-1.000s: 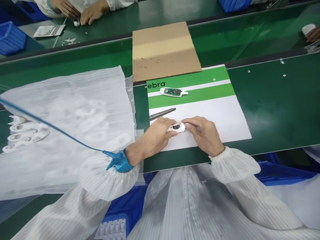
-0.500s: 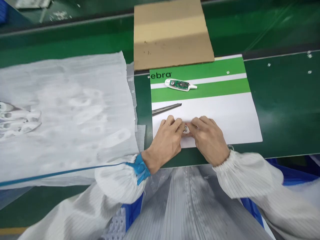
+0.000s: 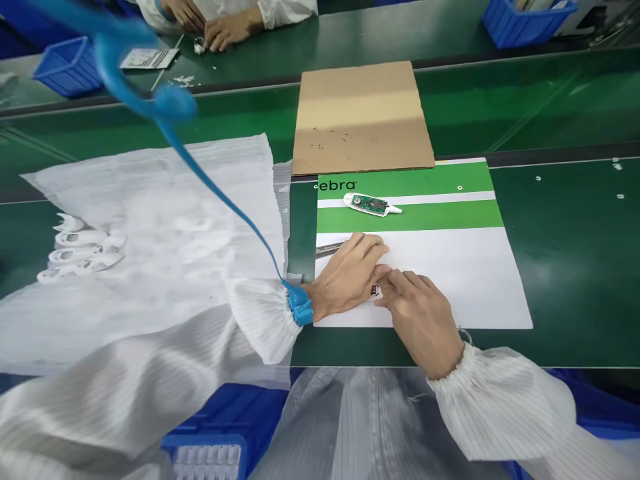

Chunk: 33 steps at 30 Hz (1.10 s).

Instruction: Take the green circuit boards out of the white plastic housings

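A small white part with a dark detail point(image 3: 375, 290) shows between my hands, mostly covered by fingers. My left hand point(image 3: 350, 275) is closed, its thumb and bent fingers at the part's upper left side. On the other side, my right hand point(image 3: 420, 317) pinches the part, fingertips meeting the left thumb. Metal tweezers point(image 3: 326, 251) lie beside my left hand, their tips hidden under it. Farther up the green-and-white mat point(image 3: 465, 273) rests a white elongated housing point(image 3: 393, 209) with a green circuit board point(image 3: 369, 203) inside.
White foam sheeting point(image 3: 200, 180) covers the left, with several white housing shells point(image 3: 83, 255) on it. A cardboard sheet point(image 3: 363, 120) lies behind the mat. A blue cord point(image 3: 225, 207) runs from my left wristband. Across the bench, a co-worker's hands point(image 3: 220, 27) work near a blue bin point(image 3: 70, 67).
The view has tilted up, bringing the co-worker's hands and blue bins into sight. My left hand has turned and now covers the tweezers' tips. The blue cord has swung upward.
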Tool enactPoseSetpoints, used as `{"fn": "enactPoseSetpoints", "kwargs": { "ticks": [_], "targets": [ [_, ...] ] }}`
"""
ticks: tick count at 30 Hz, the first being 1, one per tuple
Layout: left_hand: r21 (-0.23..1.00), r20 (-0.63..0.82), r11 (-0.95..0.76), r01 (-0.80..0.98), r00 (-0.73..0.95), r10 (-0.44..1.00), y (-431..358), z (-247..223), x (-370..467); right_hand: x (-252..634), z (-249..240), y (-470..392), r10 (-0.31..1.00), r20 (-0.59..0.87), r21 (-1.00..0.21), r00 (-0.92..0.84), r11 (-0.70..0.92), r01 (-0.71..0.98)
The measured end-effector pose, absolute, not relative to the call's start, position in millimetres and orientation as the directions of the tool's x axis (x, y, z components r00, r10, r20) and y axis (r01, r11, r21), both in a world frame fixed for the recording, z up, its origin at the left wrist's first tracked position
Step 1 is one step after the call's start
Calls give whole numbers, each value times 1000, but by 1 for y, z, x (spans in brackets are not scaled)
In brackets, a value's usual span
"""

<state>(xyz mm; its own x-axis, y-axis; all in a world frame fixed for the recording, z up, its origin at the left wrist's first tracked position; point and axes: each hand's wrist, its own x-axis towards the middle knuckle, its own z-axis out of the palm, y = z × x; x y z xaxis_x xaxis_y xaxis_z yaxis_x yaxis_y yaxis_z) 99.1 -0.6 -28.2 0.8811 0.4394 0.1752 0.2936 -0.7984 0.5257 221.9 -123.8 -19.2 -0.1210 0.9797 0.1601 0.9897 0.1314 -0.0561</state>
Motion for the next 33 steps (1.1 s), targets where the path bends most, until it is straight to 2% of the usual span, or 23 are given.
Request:
{"fn": "enactPoseSetpoints", "kwargs": {
  "ticks": [2,5,7,9,11,13,15,18,21,28,33],
  "targets": [
    [496,181,-831,252,906,384,1,-38,102,218,-20,-125,977,187,-87,-100,118,989],
    [388,158,-888,245,932,326,0,-47,104,216,-24,-126,976,211,-100,-47,69,993],
    [365,143,-887,283,924,354,-2,-47,105,221,-29,-127,976,216,-160,-10,46,986],
    [418,152,-841,343,887,436,-5,-43,106,231,-34,-128,978,208,-301,18,46,953],
    [494,161,-790,362,855,492,-12,-36,104,244,-36,-130,980,179,-499,86,15,866],
    [566,144,-748,348,851,505,-23,-29,98,256,-33,-135,971,107,-674,214,-88,734],
    [633,97,-689,353,847,523,-37,-23,90,263,-29,-142,941,6,-774,339,-211,597],
    [719,10,-574,392,820,573,-54,-18,79,264,-24,-151,889,-119,-816,441,-341,467],
    [767,-64,-478,428,792,607,-64,-17,73,262,-20,-155,857,-216,-825,468,-416,382],
    [841,-55,-310,443,641,766,-73,-4,71,261,-15,-154,854,-331,-897,402,-417,148],
    [885,-43,-249,394,601,798,-78,8,75,263,-17,-153,847,-453,-888,279,-455,-63]
  ]
}}
